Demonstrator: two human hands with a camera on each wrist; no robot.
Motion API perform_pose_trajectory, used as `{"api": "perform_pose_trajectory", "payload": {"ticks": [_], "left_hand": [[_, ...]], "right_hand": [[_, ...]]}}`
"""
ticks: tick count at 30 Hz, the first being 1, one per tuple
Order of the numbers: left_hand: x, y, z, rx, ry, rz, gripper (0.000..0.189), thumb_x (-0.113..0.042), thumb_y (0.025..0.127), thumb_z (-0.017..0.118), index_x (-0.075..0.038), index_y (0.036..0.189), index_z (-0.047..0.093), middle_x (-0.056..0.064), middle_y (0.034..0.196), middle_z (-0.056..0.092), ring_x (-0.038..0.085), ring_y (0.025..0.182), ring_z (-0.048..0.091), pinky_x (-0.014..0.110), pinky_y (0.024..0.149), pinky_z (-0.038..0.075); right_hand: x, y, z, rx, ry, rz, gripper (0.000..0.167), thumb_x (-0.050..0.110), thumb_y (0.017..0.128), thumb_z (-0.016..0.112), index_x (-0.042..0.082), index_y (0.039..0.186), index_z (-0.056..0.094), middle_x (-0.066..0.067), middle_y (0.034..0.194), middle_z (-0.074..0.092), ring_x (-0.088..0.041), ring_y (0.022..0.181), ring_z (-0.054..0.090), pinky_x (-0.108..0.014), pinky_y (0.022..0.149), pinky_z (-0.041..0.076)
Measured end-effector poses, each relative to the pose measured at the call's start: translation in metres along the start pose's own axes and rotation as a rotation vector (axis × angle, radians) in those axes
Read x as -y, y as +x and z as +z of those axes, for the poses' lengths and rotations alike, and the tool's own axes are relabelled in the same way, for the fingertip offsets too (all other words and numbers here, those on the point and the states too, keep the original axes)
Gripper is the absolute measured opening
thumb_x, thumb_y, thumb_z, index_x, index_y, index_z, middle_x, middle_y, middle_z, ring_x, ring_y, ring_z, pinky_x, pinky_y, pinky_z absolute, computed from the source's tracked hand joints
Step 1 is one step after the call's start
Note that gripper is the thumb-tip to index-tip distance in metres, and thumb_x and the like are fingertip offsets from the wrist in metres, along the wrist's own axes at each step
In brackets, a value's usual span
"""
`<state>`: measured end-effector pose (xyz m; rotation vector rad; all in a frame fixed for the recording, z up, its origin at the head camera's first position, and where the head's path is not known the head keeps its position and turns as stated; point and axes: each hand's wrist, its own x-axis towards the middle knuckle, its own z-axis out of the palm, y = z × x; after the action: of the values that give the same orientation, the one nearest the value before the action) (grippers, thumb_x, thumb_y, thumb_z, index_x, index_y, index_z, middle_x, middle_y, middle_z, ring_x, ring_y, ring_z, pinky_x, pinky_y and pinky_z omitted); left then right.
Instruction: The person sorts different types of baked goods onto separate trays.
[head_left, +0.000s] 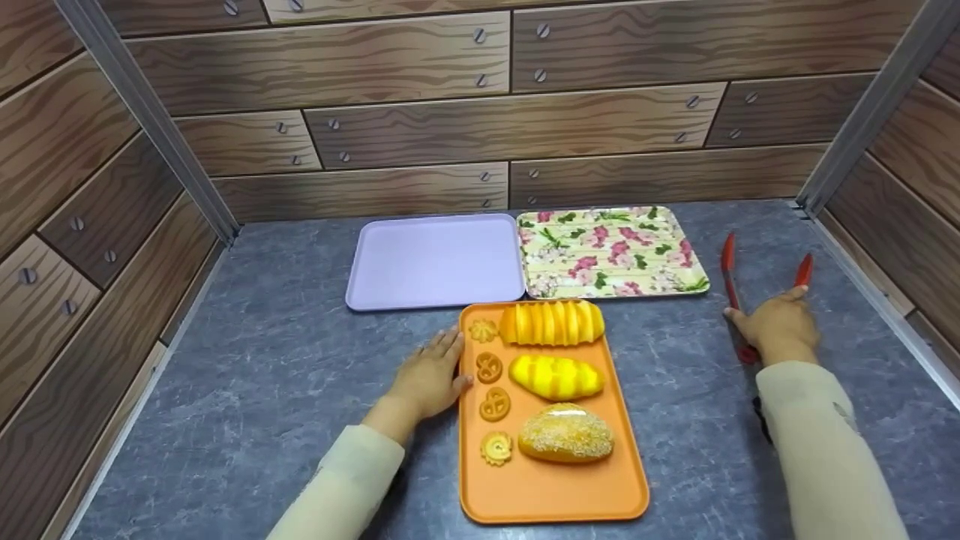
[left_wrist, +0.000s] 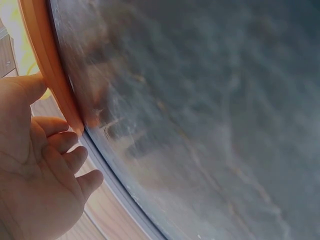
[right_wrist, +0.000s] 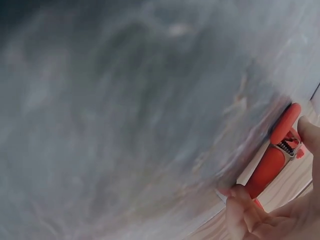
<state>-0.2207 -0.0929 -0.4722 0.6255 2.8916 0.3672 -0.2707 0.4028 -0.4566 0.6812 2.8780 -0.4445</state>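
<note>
An orange tray [head_left: 555, 495] carries a sliced loaf [head_left: 552, 323], a yellow banded bread [head_left: 556, 377] and a crumb-coated bun [head_left: 566, 433]. Down its left side run a flower-shaped cookie [head_left: 484, 330], two pretzels [head_left: 489, 367] and a scalloped round cookie [head_left: 496, 448]. Against the tray's left rim rests my left hand [head_left: 426, 379], fingers fairly straight, the thumb at the rim. At the right, red tongs [head_left: 728, 262] lie with their arms spread. My right hand [head_left: 781, 328] spans them, thumb at the left arm and fingers at the right; its wrist view shows the red handle [right_wrist: 267, 172] between thumb and fingers.
Behind the orange tray stand a lilac tray [head_left: 439, 262] and a flower-patterned tray [head_left: 611, 251], side by side. Wood-patterned walls [head_left: 412, 135] close off the back and both sides of the grey table [head_left: 285, 330].
</note>
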Motion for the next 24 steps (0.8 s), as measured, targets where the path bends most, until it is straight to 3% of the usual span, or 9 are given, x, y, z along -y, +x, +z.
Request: {"api": "perform_pose_trajectory", "payload": {"ticks": [9,19,24], "left_hand": [[0.0006,0.0014,0.0008,-0.012,0.0,0.009,0.066,-0.04,0.099,0.047,-0.003,0.15,0.026,0.011,0.156,0.02,0.028,0.142,0.017,0.048,0.113,0.02],[-0.0017,0.0015,0.0005,-0.021,0.013,0.02,0.065,-0.039,0.099,0.047,-0.003,0.15,0.027,0.012,0.156,0.021,0.029,0.142,0.018,0.048,0.112,0.021],[-0.0006,0.0008,0.0009,-0.021,0.028,0.019,0.065,-0.04,0.1,0.046,-0.003,0.15,0.027,0.012,0.156,0.021,0.029,0.142,0.018,0.048,0.112,0.022]], "right_hand": [[0.0026,0.0038,-0.0001,0.019,-0.014,0.032,0.124,0.064,0.088,0.048,-0.028,0.125,-0.025,-0.055,0.13,0.019,-0.058,0.112,0.041,-0.059,0.086,0.045],[-0.0022,0.003,-0.0006,-0.007,0.036,-0.001,0.114,0.049,0.093,0.051,-0.03,0.123,-0.025,-0.059,0.126,0.014,-0.06,0.116,0.034,-0.059,0.098,0.036],[-0.0061,0.0026,-0.0034,0.009,0.028,-0.018,0.108,0.046,0.093,0.051,-0.037,0.124,-0.01,-0.059,0.126,0.014,-0.061,0.113,0.035,-0.059,0.096,0.038]]}}
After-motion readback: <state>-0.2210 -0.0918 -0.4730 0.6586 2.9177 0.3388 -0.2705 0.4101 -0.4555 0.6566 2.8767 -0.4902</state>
